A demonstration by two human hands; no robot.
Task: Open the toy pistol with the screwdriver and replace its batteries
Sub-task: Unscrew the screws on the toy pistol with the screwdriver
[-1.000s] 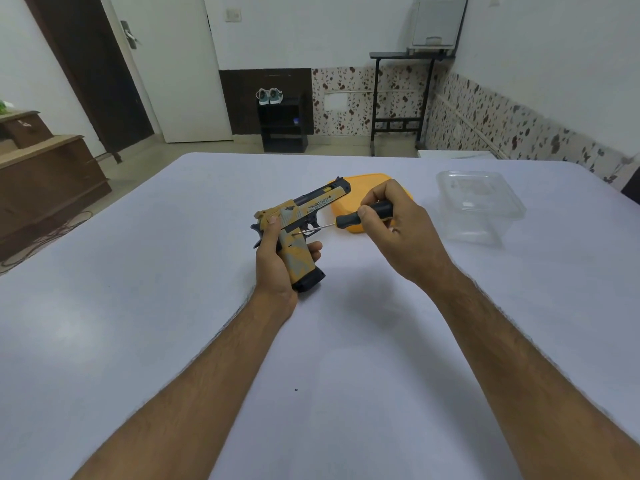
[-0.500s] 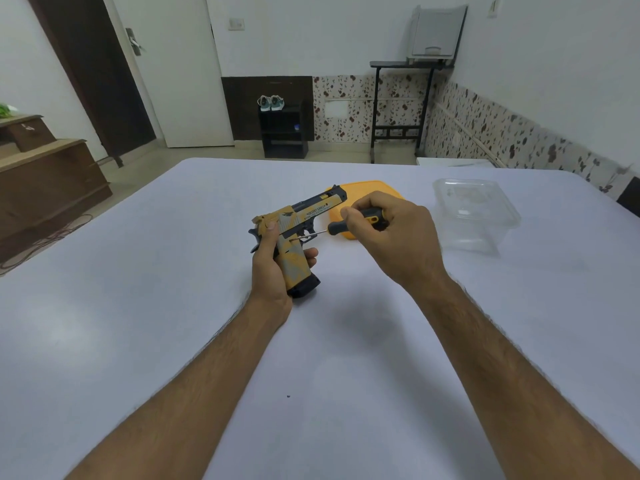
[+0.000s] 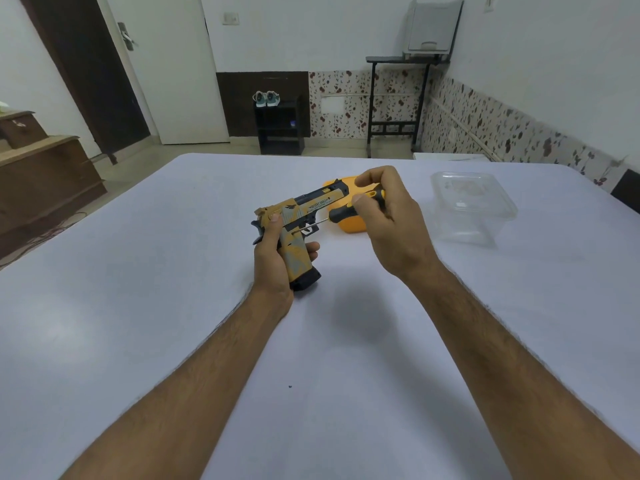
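the left hand came in from the near edge of the table, forearm stretched forward, and gripped the toy pistol by its grip: the thumb lay up along the rear of the slide and the fingertips curled round the front of the grip. the pistol was held above the middle of the table, grip down and slightly tilted, its barrel pointing toward the far right corner. the right hand reached in from the near right, wrist bent, and pinched the screwdriver by its black and yellow handle between the thumb and curled fingers. the thin metal shaft ran left and a little down from the handle, its tip touching the pistol's side just above the grip, near the trigger. whether the tip sat in a screw head could not be told.

behind the pistol and the right hand an orange box lay on the table, partly hidden. toward the far right corner stood a clear plastic container. the table was covered in a pale, plain surface.

beyond the far edge a white door stood open beside a dark doorway, a small black shelf carried a pair of shoes, and a black stand stood by the speckled wall tiles. a wooden cabinet stood off the left edge.
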